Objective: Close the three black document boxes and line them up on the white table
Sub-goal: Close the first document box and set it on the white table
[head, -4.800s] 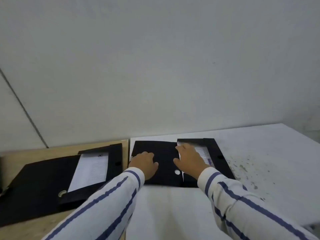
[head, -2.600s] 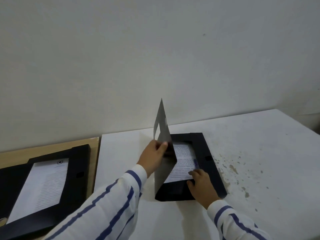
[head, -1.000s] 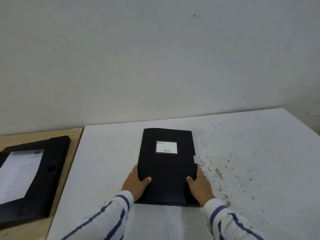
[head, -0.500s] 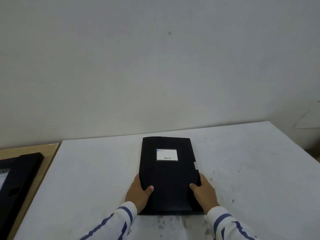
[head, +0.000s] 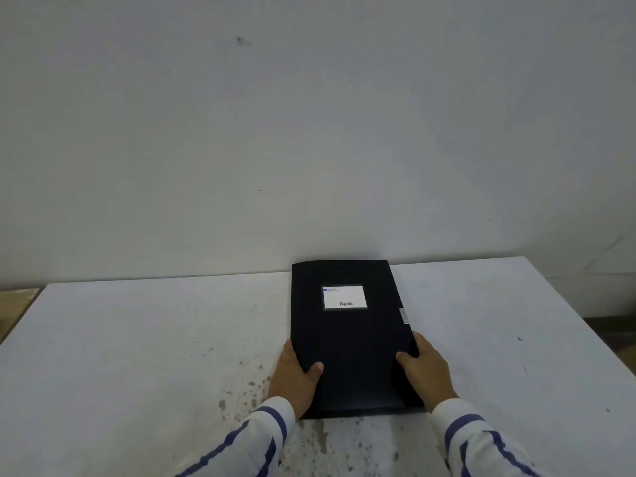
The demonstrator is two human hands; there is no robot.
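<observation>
One black document box point(head: 351, 339) lies closed and flat on the white table point(head: 137, 339), its far end touching the wall. A white label sits on its lid, and a small grey tab shows on its right edge. My left hand point(head: 296, 376) grips the box's near left edge, thumb on the lid. My right hand point(head: 425, 370) grips the near right edge in the same way. The other two boxes are out of view.
A grey wall point(head: 309, 132) rises right behind the table. A sliver of wooden surface point(head: 17, 297) shows past the table's left edge. Brown stains speckle the tabletop near my left hand. The table's right edge drops off at far right.
The box's lid was swung over and closed. Both hands then slid the closed box rightward across the table and back against the wall; the open boxes on the wooden surface have left view.
</observation>
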